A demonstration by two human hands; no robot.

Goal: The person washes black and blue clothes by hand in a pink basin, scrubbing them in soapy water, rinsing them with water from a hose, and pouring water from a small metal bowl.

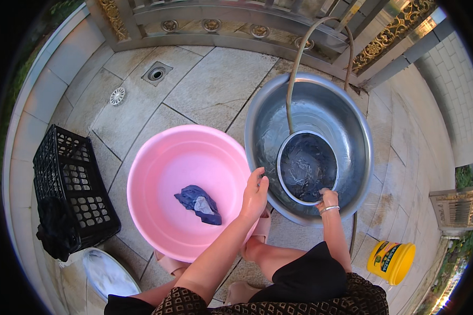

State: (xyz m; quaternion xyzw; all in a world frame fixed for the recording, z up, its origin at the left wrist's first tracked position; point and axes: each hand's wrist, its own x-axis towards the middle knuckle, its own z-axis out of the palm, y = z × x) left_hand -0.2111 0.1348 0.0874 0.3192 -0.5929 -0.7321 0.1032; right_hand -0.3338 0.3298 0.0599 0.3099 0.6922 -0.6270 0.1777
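A large metal basin [354, 130] holds some water, and inside it sits a smaller round pot [308, 169] with a pale rim and water over dark contents. My right hand [328, 197], with a bracelet at the wrist, grips the near rim of that pot. My left hand [256, 195] is held where the pink plastic basin [169, 157] and the metal basin meet; nothing shows in it, and I cannot tell if it touches a rim. A crumpled dark blue cloth [199, 204] with a lighter patch lies in the pink basin. A hose [295, 75] hangs down to the pot's far rim.
A black plastic crate [73, 177] stands at left, with black cloth [55, 228] over its side. Below it is an oval basin of whitish water [110, 275]. A yellow bucket [392, 262] is at right. A floor drain [157, 73], its loose cover [117, 96] and a metal gate [220, 27] lie beyond.
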